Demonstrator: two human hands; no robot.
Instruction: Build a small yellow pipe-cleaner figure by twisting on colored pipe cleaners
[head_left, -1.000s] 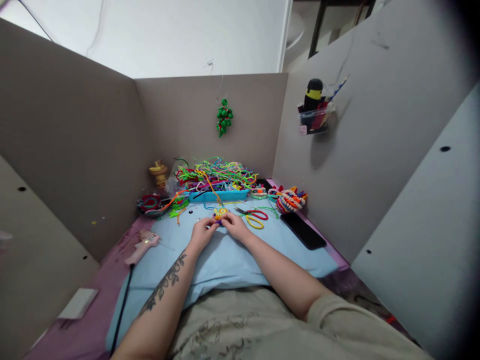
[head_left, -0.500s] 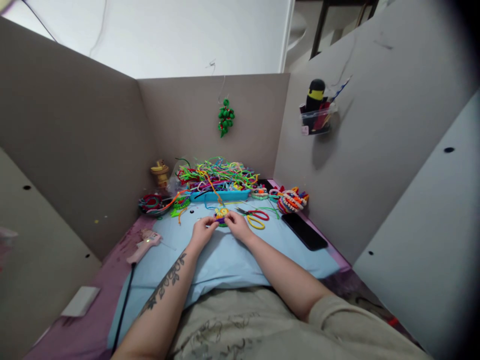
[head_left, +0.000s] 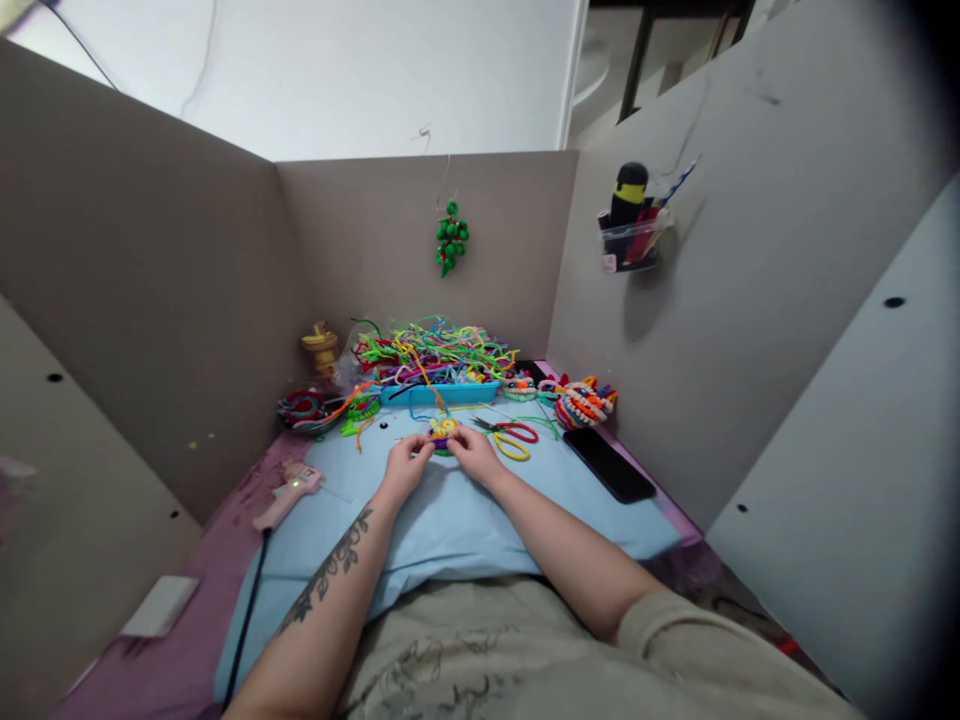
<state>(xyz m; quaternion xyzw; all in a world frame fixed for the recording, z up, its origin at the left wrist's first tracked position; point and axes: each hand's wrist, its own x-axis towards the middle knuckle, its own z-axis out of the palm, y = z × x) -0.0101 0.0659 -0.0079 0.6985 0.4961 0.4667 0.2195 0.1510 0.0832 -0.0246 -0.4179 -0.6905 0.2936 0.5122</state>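
Between my hands is a small coiled cord piece (head_left: 442,432), yellow on top with a purple band and green along its lower edge. My left hand (head_left: 407,464) has thumb and fingertips pinched at its left side. On the right side, the fingertips of my right hand (head_left: 475,454) press against the purple band. An orange cord (head_left: 426,372) runs down from the heap behind toward the coiled piece. Scissors (head_left: 513,436) with one red and one yellow handle lie just right of my right hand.
A blue tray (head_left: 442,394) heaped with colourful cords stands behind. Braided cord bundles (head_left: 586,402) and a black phone (head_left: 609,464) are on the right. To the left lie a pink glue gun (head_left: 289,497) with a black cable and a dark bowl (head_left: 319,421). Grey panels enclose three sides.
Both hands stay at the coiled cord piece. My left fingertips have shifted very slightly, and the view has tilted a little.
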